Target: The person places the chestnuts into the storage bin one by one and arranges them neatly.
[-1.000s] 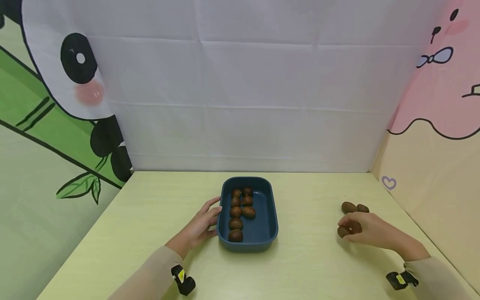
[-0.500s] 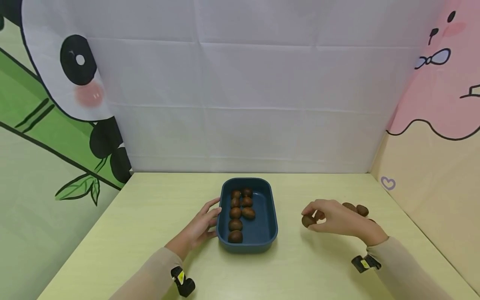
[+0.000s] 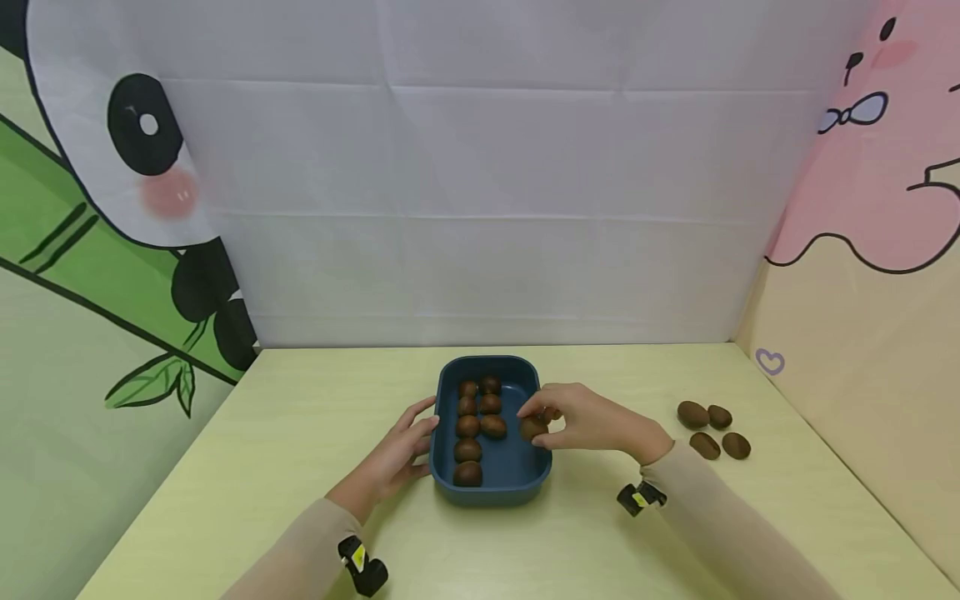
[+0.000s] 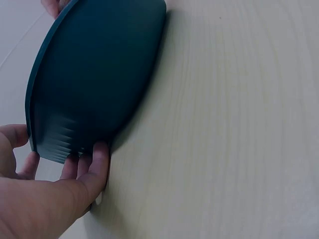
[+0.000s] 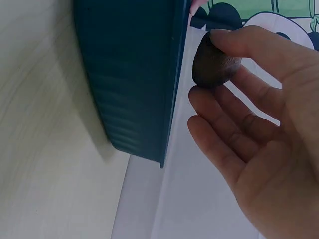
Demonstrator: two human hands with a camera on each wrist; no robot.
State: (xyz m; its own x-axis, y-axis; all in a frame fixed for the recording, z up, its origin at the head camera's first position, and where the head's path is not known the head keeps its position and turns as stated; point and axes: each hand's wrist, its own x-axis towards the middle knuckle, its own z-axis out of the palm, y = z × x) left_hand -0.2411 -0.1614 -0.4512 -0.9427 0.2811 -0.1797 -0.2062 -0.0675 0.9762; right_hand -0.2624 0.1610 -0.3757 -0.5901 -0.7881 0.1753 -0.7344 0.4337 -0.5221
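My right hand (image 3: pixel 596 425) pinches a brown chestnut (image 5: pixel 212 64) between thumb and fingers, over the right rim of a dark blue rectangular tray (image 3: pixel 517 471). In the right wrist view the nut is held above the rim. Inside the tray, several chestnuts (image 3: pixel 468 450) form a column on the left, with a shorter column (image 3: pixel 491 405) beside it. My left hand (image 3: pixel 393 454) rests against the tray's left side, and the left wrist view shows its fingers (image 4: pixel 101 162) laid along the outer wall.
A loose group of chestnuts (image 3: pixel 705 446) lies on the pale wooden table (image 3: pixel 600 533) at the right. Behind the table hangs a white cloth (image 3: pixel 510 275). Cartoon-printed panels flank it on both sides.
My right hand has lifted one chestnut from the group at the right and carried it left to the tray's rim. The left hand and the tray have stayed in place.
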